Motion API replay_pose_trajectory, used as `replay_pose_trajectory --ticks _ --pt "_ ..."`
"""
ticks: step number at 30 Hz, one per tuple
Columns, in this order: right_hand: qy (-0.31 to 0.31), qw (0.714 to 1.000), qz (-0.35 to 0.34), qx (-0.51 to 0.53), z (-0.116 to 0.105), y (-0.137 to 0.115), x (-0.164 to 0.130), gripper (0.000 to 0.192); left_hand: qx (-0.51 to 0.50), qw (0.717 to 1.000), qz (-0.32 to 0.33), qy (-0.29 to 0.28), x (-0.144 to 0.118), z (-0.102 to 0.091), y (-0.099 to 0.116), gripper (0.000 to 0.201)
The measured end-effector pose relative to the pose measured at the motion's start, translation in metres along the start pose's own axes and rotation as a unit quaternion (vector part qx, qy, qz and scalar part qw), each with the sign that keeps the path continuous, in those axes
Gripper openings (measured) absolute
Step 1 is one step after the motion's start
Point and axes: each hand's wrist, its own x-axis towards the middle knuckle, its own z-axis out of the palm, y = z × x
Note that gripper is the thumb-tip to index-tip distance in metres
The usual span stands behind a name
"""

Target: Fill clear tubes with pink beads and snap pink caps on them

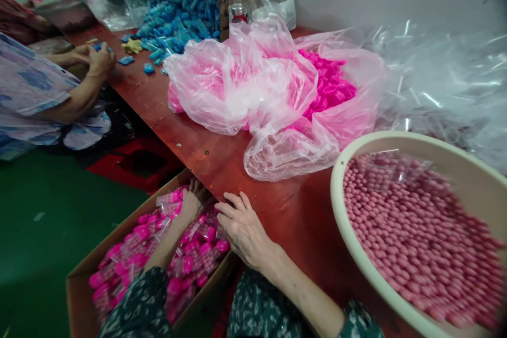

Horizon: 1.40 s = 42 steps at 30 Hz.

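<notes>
Head view: left hand (pixel 193 202) is sunk among pink packets (pixel 198 253) in the cardboard box (pixel 79 280), grip hidden, can't be told. Right hand (pixel 242 229) is laid flat, fingers spread, on table edge (pixel 222 163), packets at approx. 8 o'clock, nearer the left.

Reddish-brown worktop (pixel 206 153), running from the near right corner away to the far left. At the near right edge, a cream basin (pixel 336 195) heaped with small pink pellets. Mid-worktop, a crumpled clear bag (pixel 245 90) of bright pink caps. Along the right edge, loose clear plastic sheeting (pixel 443 84). Toward the far end, a pile of blue pieces (pixel 178 21), a few strays near the left edge. Own right hand (pixel 243 229) resting flat on the near left edge. Below that edge, on the green floor (pixel 47 211), a cardboard box (pixel 79 296) of pink-capped packets
</notes>
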Motion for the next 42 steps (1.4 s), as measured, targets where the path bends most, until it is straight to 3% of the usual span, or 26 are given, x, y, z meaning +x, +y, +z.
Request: replay_pose_trajectory --ticks 7,13,17,24,30,33,37,42 --pt "0.02 1.0 0.001 0.014 0.007 0.001 0.0 0.013 0.057 0.994 -0.09 -0.027 -0.094 0.006 -0.013 0.045" --pt "0.03 0.999 0.007 0.016 0.008 0.0 0.001 0.01 0.051 0.985 -0.155 -0.047 -0.162 -0.003 -0.032 0.054" --pt "0.031 0.999 0.01 0.023 0.007 0.0 0.001 0.011 0.042 0.984 -0.16 -0.06 -0.173 -0.01 -0.049 0.052" --pt "0.039 0.998 0.017 0.05 0.001 -0.002 -0.001 0.016 0.035 0.983 -0.164 -0.074 -0.16 -0.008 -0.075 0.054" --pt "0.054 0.997 0.016 0.059 0.005 -0.002 -0.001 0.012 0.021 0.982 -0.172 -0.073 -0.189 -0.023 -0.089 0.042" --pt "0.056 0.996 0.018 0.062 0.007 -0.001 -0.001 0.012 0.019 0.978 -0.197 -0.068 -0.211 -0.025 -0.086 0.043" --pt "0.053 0.996 0.022 0.066 0.008 -0.001 0.0 0.011 0.027 0.966 -0.252 -0.051 -0.236 -0.013 -0.071 0.05" --pt "0.038 0.997 0.026 0.064 0.006 -0.002 0.0 0.013 0.039 0.952 -0.3 -0.044 -0.245 0.004 -0.061 0.056"
